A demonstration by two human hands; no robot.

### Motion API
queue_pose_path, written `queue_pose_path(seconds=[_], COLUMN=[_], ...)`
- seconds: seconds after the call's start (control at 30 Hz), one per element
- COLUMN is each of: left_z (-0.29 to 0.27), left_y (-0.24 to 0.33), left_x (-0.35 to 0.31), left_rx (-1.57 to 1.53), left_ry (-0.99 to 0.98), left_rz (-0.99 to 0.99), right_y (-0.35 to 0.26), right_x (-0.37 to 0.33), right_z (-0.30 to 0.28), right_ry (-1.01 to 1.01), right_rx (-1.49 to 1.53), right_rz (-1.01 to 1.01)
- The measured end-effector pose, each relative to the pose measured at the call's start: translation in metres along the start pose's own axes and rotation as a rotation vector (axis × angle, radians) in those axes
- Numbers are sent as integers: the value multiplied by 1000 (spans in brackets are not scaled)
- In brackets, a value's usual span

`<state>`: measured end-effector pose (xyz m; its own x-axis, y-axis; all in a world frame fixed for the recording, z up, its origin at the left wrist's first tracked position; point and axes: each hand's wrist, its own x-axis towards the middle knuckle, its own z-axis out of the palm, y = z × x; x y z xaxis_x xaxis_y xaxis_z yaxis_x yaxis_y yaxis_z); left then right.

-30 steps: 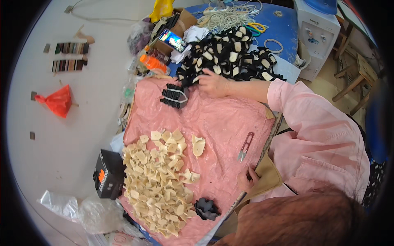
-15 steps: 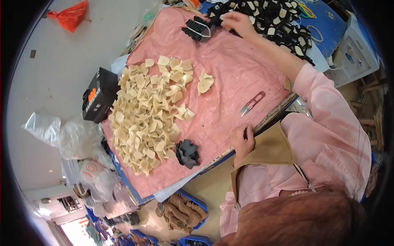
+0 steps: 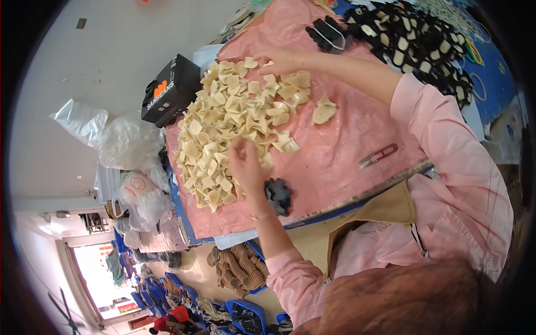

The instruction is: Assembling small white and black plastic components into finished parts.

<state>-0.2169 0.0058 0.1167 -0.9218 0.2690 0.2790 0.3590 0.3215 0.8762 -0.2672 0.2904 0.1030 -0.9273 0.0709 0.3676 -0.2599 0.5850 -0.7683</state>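
A heap of cream-coloured, curved moulded pieces [image 3: 215, 139] covers the left half of the pink table cover. My left hand [image 3: 244, 159] rests over the near right part of the heap, its fingers curled down; what is under the fingertips is hidden. At the heap's far end, my right hand [image 3: 279, 61] reaches in with thumb and fingers apart around the cream pieces there. A single cream piece [image 3: 324, 111] lies to the right of the heap. Close to my left wrist sits a dark grey ruffled bundle [image 3: 278, 196]. Thread snips [image 3: 379, 156] lie near the front edge.
Beyond my right forearm are a tied black bundle [image 3: 328, 34] and a large pile of black pieces with pale pads [image 3: 413, 44]. A black box [image 3: 172, 89] stands at the left edge, near clear plastic bags [image 3: 131, 139]. Below the table, a blue crate holds brown ribbed rolls [image 3: 240, 268].
My right hand has moved left from beside the black bundle to the heap's far end. My left hand has gone from the table's front edge onto the heap. The view has shifted.
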Motion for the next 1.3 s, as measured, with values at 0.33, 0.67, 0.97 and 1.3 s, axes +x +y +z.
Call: queue_pose_path(seconds=[0.33, 0.67, 0.97, 1.3], left_z=[54, 65, 56, -5], left_y=[-86, -70, -32, -43], left_x=[130, 83, 2, -16], left_rx=[1170, 97, -99, -364], left_ry=[242, -187, -340, -104], left_rz=[-59, -140, 243, -11], right_y=[41, 28, -28, -62], right_x=[112, 41, -76, -111], right_z=[118, 69, 17, -8], right_ry=[-301, -632, -418, -473], right_rx=[-76, 148, 57, 135], right_rz=[-169, 61, -238, 84])
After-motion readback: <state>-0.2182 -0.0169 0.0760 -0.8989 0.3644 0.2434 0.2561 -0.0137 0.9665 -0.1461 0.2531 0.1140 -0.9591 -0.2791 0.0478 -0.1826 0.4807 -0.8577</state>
